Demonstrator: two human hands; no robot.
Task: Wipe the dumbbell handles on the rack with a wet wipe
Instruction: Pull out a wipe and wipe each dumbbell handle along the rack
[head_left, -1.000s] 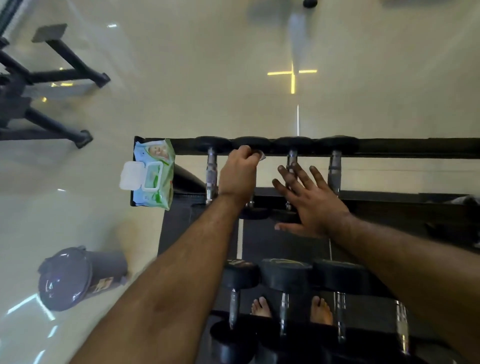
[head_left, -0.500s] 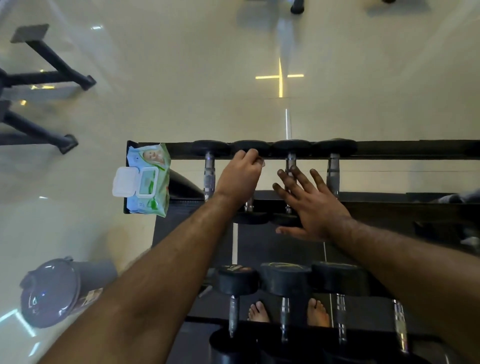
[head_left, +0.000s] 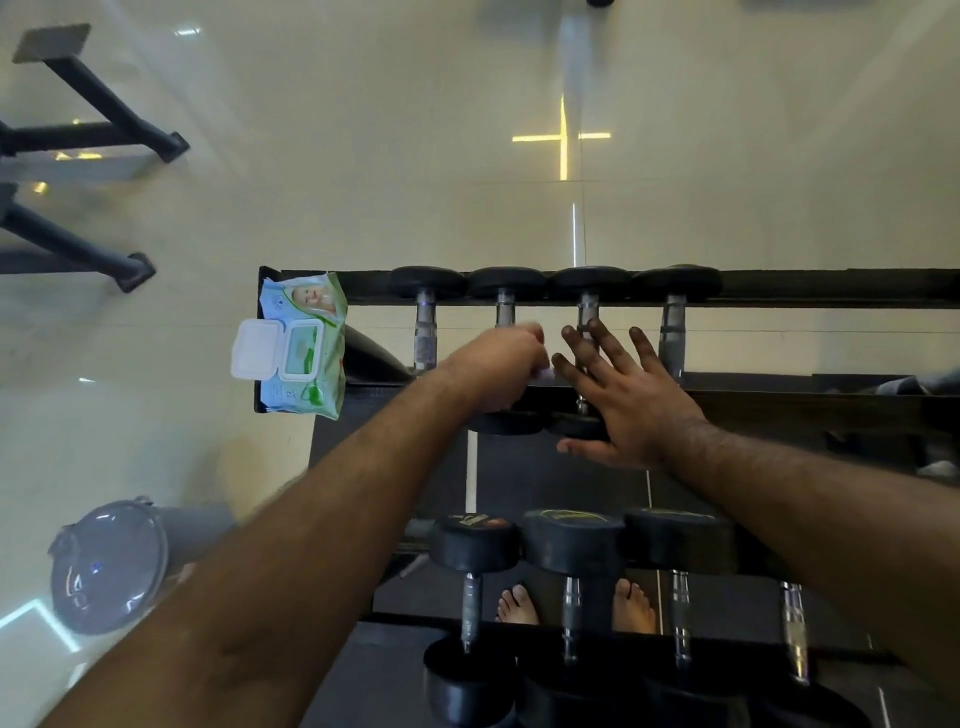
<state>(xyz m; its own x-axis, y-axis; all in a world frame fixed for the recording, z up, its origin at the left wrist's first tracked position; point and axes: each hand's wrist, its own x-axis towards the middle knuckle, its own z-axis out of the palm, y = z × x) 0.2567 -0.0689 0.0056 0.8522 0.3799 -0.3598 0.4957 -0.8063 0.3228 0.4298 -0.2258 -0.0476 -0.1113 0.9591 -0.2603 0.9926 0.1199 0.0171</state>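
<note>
While the head camera looks straight down over the rack (head_left: 810, 288), the left hand (head_left: 493, 371) is curled round the handle of the second dumbbell (head_left: 506, 283) on the top tier, with a scrap of white wet wipe (head_left: 535, 328) peeking out past the knuckles; the hand is blurred, so the grip's detail is hard to read. Right beside it, the right hand (head_left: 631, 395) lies flat, fingers (head_left: 605, 338) straight and spread, over the third dumbbell (head_left: 589, 283) and its handle. Two more dumbbells flank these on the same tier, their chrome handles bare. At the rack's left end sits a pack of wipes (head_left: 301, 345), lid flipped open. Below, a lower tier holds bigger dumbbells (head_left: 574, 540), and bare feet (head_left: 517, 605) show between them. Off to the left, a grey bin (head_left: 109, 564) lies on the glossy floor.
</note>
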